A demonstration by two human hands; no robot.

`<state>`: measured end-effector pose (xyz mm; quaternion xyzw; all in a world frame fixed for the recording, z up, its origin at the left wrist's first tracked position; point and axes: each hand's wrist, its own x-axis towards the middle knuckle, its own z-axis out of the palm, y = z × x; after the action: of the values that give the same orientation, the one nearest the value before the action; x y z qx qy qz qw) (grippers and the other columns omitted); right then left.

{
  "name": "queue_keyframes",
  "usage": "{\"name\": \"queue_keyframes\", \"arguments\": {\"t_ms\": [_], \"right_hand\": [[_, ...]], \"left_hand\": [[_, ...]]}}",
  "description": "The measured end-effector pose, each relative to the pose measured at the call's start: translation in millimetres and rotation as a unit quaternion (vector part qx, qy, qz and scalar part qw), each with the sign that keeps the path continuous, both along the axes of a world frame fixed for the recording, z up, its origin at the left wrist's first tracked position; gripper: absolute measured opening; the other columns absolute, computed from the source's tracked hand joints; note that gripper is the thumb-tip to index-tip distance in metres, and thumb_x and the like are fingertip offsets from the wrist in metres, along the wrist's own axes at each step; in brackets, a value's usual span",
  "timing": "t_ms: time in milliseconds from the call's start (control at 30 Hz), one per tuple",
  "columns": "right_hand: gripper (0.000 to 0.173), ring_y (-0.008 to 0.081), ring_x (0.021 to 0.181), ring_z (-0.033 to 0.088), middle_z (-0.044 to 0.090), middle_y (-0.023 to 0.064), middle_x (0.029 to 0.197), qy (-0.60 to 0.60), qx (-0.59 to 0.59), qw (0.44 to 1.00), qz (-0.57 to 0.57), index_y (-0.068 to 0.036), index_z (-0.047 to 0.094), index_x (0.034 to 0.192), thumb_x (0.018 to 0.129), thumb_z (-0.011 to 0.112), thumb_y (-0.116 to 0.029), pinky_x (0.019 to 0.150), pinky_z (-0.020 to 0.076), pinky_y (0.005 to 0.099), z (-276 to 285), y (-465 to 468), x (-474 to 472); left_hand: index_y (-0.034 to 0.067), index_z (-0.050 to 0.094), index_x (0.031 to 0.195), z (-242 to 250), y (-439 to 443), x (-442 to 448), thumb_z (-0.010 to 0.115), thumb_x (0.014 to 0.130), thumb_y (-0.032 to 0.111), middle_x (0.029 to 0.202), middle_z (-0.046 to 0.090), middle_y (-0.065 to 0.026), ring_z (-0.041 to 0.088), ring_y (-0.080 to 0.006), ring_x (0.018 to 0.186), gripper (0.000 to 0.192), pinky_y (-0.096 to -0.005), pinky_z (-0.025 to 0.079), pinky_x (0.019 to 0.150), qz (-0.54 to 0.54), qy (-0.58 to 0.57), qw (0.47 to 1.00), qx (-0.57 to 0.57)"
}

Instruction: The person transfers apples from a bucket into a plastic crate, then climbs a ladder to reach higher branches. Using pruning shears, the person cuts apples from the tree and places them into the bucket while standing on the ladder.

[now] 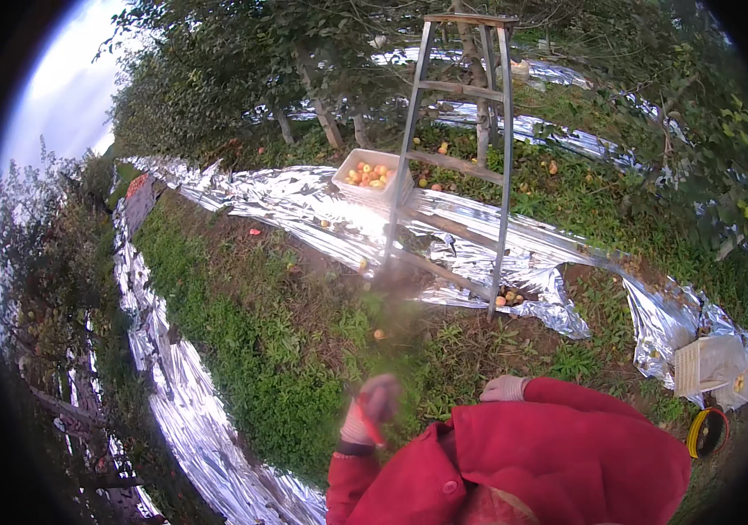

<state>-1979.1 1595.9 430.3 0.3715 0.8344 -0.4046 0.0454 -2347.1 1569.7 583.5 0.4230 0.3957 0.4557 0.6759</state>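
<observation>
Blurred and raised before me, my left hand (371, 408) has curled fingers around a narrow red object (371, 422), whose kind I cannot tell. A knitted cuff covers the wrist. Just beyond this hand is a blurred green-brown shape (400, 308), perhaps foliage close to the camera. My right hand (502, 388) is by the red coat sleeve at the right; its fingers are partly hidden, and nothing shows in it. Ahead, a tall stepladder (505, 197) stands over reflective foil (308, 203). Behind its left leg, a pale plastic crate (384, 195) holds apples (369, 174).
Fallen apples (510, 298) lie by the ladder's foot, with another apple (378, 334) in the grass. At the right are a pale crate (689, 367) with a liner and a yellow-rimmed dark bucket (707, 433). Fruit trees (321, 98) line the foil strips.
</observation>
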Motion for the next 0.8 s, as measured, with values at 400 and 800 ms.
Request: {"name": "queue_keyframes", "arguments": {"t_ms": [400,800], "right_hand": [[0.056,0.0167,0.113,0.063,0.064,0.008,0.131,0.463,-0.102,0.829,-0.296,-0.004,0.055,0.144,0.099,0.068,-0.035,0.094,0.0544,0.0331,153,169,-178],[0.036,0.0152,0.1,0.068,0.074,0.0049,0.111,0.407,-0.106,0.809,-0.411,-0.01,0.072,0.128,0.098,0.067,-0.03,0.095,0.0537,0.0295,173,429,-204]], "left_hand": [[0.003,0.065,0.126,-45,224,-2,0.064,0.099,0.013,0.109,0.069,-0.0101,0.066,-0.0179,0.097,0.029,-0.0306,0.053,0.085,0.034,0.217,0.972,0.087],[0.003,0.052,0.137,13,470,0,0.061,0.101,0.021,0.114,0.068,-0.0139,0.067,-0.0221,0.101,0.041,-0.0356,0.055,0.089,-0.01,0.207,0.976,0.061]]}}
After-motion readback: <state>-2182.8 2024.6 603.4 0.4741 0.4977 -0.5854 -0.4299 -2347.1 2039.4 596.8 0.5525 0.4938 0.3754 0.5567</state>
